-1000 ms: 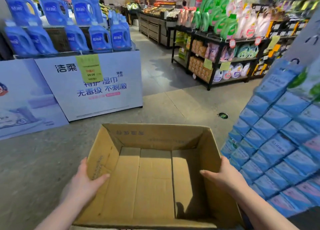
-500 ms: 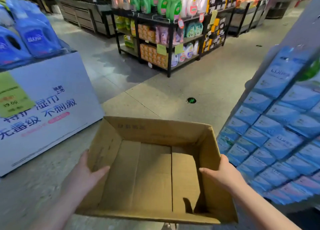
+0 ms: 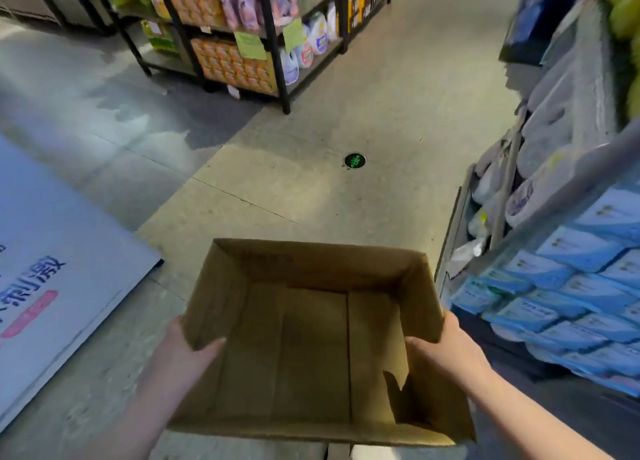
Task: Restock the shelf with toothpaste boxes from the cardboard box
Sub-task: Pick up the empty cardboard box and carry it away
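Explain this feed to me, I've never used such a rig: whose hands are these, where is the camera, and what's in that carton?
There is no machine: a person works bare-handed, and the one wide-angle camera sits on their head, looking forward and down. The left hand and right hand grip opposite side walls of an open brown cardboard box, thumbs hooked inside, carrying it above the grey concrete shop floor. The box is empty; only its bare bottom flaps show. To the right stands a shelf with stacked light-blue boxes. To the left is a white display board with blue lettering. Ahead, a black metal rack holds orange packs and white bottles.
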Motion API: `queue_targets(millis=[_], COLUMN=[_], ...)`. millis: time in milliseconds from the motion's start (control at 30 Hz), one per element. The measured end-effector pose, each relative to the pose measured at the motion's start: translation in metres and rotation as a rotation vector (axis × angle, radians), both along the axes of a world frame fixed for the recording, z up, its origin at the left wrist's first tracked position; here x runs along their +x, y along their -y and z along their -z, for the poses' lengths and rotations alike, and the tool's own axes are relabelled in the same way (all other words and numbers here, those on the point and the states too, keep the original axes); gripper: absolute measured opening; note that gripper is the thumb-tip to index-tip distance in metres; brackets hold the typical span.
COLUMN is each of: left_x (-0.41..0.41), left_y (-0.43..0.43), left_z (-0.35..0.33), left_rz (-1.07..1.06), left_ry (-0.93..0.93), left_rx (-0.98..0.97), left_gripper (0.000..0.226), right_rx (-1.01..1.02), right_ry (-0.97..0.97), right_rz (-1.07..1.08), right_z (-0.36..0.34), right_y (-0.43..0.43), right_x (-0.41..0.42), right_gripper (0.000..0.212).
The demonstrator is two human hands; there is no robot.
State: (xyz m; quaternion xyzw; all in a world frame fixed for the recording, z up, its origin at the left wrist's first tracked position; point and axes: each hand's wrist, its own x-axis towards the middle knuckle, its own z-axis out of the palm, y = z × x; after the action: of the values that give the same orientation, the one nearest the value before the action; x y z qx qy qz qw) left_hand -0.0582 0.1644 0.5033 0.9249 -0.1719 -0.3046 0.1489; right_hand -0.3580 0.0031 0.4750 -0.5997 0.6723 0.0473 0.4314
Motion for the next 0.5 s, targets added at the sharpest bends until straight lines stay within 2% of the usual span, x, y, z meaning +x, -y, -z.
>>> queue_targets(millis=[267, 500], left_x=[0.061, 0.100], left_y=[0.113, 0.183], left_z=[0.079, 0.210], left_rz=[0.120, 0.210], left_ry=[-0.099, -0.192], left_rx=[0.061, 0.060], left_gripper=[0.084, 0.077], right_rx=[0.091, 0.163], right_ry=[0.029, 0.009], right_rz=[0.205, 0.465], right_z=[0.074, 0.192], right_y=[0.066, 0.088], right_x=[0.048, 0.075], right_gripper=[0.075, 0.076])
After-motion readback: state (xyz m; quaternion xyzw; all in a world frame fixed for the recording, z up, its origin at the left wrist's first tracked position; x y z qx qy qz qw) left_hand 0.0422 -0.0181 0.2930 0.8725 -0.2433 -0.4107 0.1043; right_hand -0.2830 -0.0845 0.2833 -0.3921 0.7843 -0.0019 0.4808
